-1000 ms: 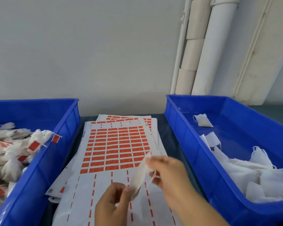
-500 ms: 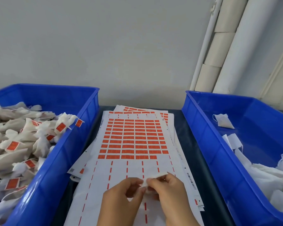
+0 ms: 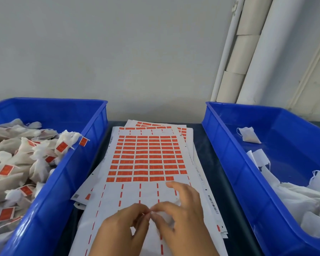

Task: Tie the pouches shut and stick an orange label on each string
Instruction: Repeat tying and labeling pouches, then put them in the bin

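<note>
Head view: our wrists are cut off by the bottom edge. The small white mesh pouch (image 3: 166,218) is mostly hidden under our right hand (image 3: 181,213), low on the white sheet of orange rectangular labels (image 3: 146,159). We can barely make out its string. Left hand (image 3: 124,224) and right hand pinch at it, fingertips meeting. Labelled pouches (image 3: 17,163) fill the left blue plastic bin (image 3: 67,174); untied ones lie in the right blue bin (image 3: 235,174).

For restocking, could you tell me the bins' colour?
Blue, both bins, clearest in the head view.
</note>
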Demonstrator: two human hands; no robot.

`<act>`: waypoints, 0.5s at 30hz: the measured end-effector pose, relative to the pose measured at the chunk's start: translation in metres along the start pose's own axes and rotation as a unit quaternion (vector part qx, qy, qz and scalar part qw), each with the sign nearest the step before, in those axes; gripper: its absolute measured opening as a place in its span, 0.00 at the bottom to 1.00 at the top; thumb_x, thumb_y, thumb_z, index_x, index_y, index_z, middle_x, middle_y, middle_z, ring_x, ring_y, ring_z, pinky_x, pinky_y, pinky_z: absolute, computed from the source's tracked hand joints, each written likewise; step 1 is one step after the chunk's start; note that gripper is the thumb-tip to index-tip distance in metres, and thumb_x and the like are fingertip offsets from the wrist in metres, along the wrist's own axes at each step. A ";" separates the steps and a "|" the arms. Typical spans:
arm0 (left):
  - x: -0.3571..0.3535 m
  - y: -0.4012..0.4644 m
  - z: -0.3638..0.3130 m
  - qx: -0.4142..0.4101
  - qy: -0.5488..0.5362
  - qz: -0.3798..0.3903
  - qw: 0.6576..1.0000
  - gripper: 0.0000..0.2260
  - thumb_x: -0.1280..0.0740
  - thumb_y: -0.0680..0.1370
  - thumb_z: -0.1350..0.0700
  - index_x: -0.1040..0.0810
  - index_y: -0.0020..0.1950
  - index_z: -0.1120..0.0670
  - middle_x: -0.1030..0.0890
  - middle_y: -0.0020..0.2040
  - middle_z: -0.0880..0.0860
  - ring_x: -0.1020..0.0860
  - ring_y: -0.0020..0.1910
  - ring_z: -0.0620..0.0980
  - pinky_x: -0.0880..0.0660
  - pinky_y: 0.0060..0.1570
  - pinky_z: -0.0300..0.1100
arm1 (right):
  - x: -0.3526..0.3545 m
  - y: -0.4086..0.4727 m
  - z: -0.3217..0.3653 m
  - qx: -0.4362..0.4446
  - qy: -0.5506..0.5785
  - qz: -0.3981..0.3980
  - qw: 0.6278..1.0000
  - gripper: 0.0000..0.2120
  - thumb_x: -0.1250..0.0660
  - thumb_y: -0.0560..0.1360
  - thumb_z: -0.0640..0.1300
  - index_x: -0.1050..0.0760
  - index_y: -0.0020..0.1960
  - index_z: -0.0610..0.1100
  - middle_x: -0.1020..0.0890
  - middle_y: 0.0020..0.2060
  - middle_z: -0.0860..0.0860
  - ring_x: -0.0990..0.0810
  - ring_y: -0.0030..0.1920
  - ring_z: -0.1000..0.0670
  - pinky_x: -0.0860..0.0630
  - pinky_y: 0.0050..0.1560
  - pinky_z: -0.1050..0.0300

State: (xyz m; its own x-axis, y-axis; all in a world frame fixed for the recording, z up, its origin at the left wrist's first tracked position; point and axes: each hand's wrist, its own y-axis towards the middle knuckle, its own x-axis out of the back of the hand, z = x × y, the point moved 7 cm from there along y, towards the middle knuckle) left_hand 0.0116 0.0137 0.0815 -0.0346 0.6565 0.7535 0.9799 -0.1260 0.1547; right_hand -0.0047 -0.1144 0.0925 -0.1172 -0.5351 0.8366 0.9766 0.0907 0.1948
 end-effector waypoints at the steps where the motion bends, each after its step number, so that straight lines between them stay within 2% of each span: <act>1: 0.001 0.001 -0.001 0.005 0.006 0.001 1.000 0.10 0.37 0.77 0.45 0.37 0.41 0.35 0.25 0.37 0.35 0.24 0.39 0.36 0.32 0.38 0.19 | -0.001 0.001 -0.001 0.008 -0.004 -0.005 1.000 0.14 0.39 0.74 0.63 0.23 0.58 0.63 0.49 0.64 0.74 0.55 0.66 0.68 0.56 0.72 0.65; 3: 0.000 0.003 -0.001 0.014 0.025 0.011 1.000 0.09 0.39 0.78 0.45 0.38 0.42 0.36 0.26 0.37 0.37 0.25 0.38 0.38 0.32 0.36 0.20 | 0.002 0.003 0.000 0.009 0.033 -0.031 0.999 0.12 0.35 0.73 0.60 0.20 0.54 0.61 0.47 0.59 0.76 0.50 0.63 0.70 0.50 0.72 0.63; 4: -0.001 0.004 0.001 0.016 0.031 0.008 0.999 0.08 0.39 0.78 0.45 0.38 0.42 0.37 0.26 0.37 0.38 0.25 0.37 0.38 0.32 0.35 0.20 | 0.006 0.002 0.002 0.020 0.054 -0.060 0.996 0.09 0.30 0.71 0.58 0.18 0.50 0.59 0.43 0.58 0.76 0.44 0.63 0.68 0.44 0.71 0.59; 5: -0.001 0.005 0.002 0.016 0.038 0.007 0.999 0.07 0.40 0.78 0.45 0.37 0.43 0.39 0.26 0.37 0.39 0.25 0.37 0.39 0.32 0.35 0.21 | 0.011 0.002 0.005 0.051 0.042 -0.107 0.992 0.07 0.24 0.66 0.55 0.16 0.43 0.57 0.35 0.57 0.73 0.34 0.62 0.62 0.36 0.67 0.54; 6: 0.000 0.006 0.002 0.013 0.044 0.005 0.999 0.06 0.41 0.79 0.45 0.37 0.44 0.40 0.26 0.38 0.39 0.26 0.36 0.38 0.32 0.36 0.21 | 0.014 0.001 0.007 0.078 0.014 -0.135 0.988 0.10 0.19 0.59 0.53 0.17 0.37 0.56 0.25 0.53 0.67 0.23 0.54 0.55 0.29 0.58 0.52; 7: -0.001 0.005 0.002 0.010 0.048 0.003 0.999 0.06 0.42 0.79 0.45 0.38 0.45 0.40 0.27 0.38 0.38 0.27 0.36 0.37 0.33 0.36 0.20 | 0.013 0.001 0.009 0.096 -0.006 -0.146 0.985 0.12 0.17 0.54 0.52 0.19 0.32 0.55 0.19 0.47 0.62 0.18 0.46 0.53 0.25 0.50 0.53; 8: -0.002 0.004 0.001 0.006 0.054 0.004 0.998 0.06 0.43 0.79 0.45 0.38 0.44 0.41 0.29 0.38 0.37 0.28 0.36 0.37 0.34 0.36 0.19 | 0.012 0.001 0.011 0.111 -0.020 -0.152 0.982 0.13 0.18 0.51 0.52 0.20 0.30 0.55 0.17 0.43 0.60 0.18 0.42 0.53 0.23 0.45 0.55; 9: -0.003 0.004 -0.001 0.005 0.065 0.008 0.998 0.07 0.43 0.80 0.44 0.39 0.43 0.41 0.31 0.38 0.37 0.29 0.36 0.36 0.35 0.34 0.18 | 0.010 0.001 0.013 0.124 -0.030 -0.155 0.980 0.12 0.19 0.51 0.52 0.21 0.29 0.55 0.17 0.40 0.60 0.18 0.43 0.56 0.21 0.43 0.56; 12: -0.008 0.001 -0.008 0.000 0.084 0.027 0.996 0.10 0.44 0.80 0.43 0.42 0.40 0.40 0.33 0.37 0.36 0.31 0.36 0.35 0.37 0.33 0.18 | 0.015 0.000 0.008 0.131 -0.022 -0.185 0.974 0.07 0.25 0.53 0.52 0.22 0.29 0.53 0.18 0.36 0.62 0.26 0.46 0.60 0.18 0.43 0.50; 15: -0.006 0.003 -0.006 0.037 0.036 0.044 0.998 0.09 0.41 0.79 0.47 0.38 0.42 0.40 0.31 0.39 0.36 0.31 0.37 0.35 0.37 0.34 0.17 | 0.020 0.002 -0.004 0.119 0.013 -0.206 0.971 0.05 0.27 0.55 0.48 0.23 0.28 0.50 0.19 0.35 0.60 0.26 0.45 0.60 0.19 0.43 0.46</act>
State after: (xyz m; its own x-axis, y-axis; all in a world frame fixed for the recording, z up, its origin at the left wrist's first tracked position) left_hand 0.0132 0.0050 0.0818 0.0406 0.5900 0.8064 0.9916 -0.1231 0.0401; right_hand -0.0048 -0.1281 0.1075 -0.4816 -0.5874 0.6504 0.7786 0.0538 0.6252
